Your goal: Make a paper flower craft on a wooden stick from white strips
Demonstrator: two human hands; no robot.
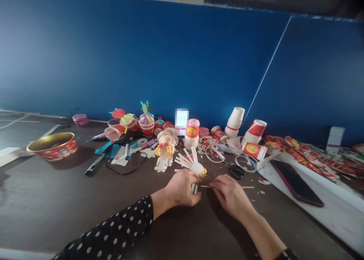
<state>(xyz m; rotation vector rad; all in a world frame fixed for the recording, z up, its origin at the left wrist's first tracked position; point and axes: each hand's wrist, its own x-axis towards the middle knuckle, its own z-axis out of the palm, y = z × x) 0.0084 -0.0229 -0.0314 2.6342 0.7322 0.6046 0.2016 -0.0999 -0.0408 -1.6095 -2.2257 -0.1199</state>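
Observation:
My left hand (181, 188) is closed on a paper cup cut into strips (196, 167). White strips fan out beyond my fingers, and a few more show below them near the thumb. A thin wooden stick (247, 187) lies level across the dark table, pinched in my right hand (231, 196). Its left tip points at the cut cup, a small gap short of my left hand. Black-handled scissors (236, 170) rest just beyond my right hand. Another cut cup with curled white strips (165, 150) stands past my left hand.
A red bowl with a gold inside (54, 148) sits at the left. Stacked paper cups (234, 122) and a lit screen (182, 119) line the blue partition (142, 55). A phone (297, 182) lies in a white tray (338, 210) at the right. Paper scraps (264, 181) litter the table.

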